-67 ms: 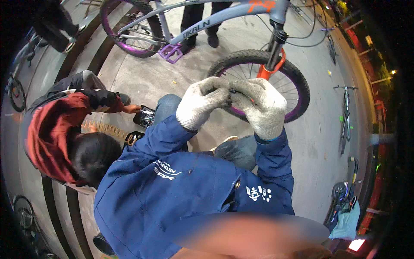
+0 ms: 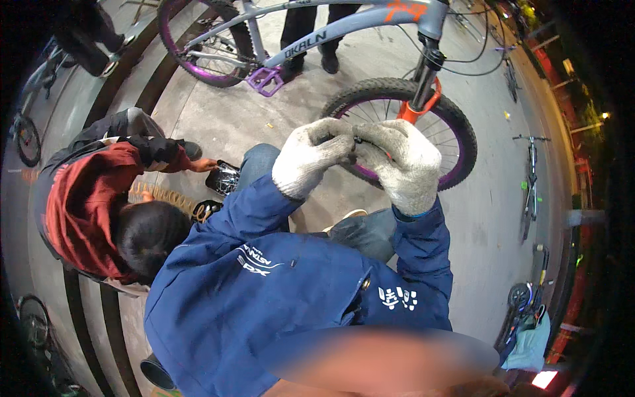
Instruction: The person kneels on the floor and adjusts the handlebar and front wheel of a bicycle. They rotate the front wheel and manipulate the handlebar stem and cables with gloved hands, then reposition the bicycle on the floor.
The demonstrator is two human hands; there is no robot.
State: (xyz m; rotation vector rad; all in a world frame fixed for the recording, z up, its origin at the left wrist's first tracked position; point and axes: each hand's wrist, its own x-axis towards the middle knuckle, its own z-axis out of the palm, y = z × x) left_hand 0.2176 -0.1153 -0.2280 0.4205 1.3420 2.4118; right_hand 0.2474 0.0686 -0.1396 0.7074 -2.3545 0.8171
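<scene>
My left hand [image 2: 305,159], in a whitish knit glove with dirty fingertips, is closed in a pinch. My right hand [image 2: 409,164], gloved alike, is also closed, and its fingertips meet those of the left. Between them shows a small dark piece [image 2: 357,140], too small to name and mostly covered by the fingers. Just beyond both hands stands the front wheel [image 2: 468,142] of a grey-blue bicycle [image 2: 370,18] with an orange and black fork [image 2: 418,99]. Part of that wheel is hidden behind my right hand.
At my left a person in a red and black jacket [image 2: 89,205] crouches, one hand at a black tray of small metal parts [image 2: 226,178]. A coiled tan hose [image 2: 165,194] runs beside them. People's legs [image 2: 297,40] stand behind the bicycle. Another bike [image 2: 532,175] is at the right.
The whole picture has shifted very slightly. Both hands keep their pinch at the small dark piece, with no clear movement of the fingers.
</scene>
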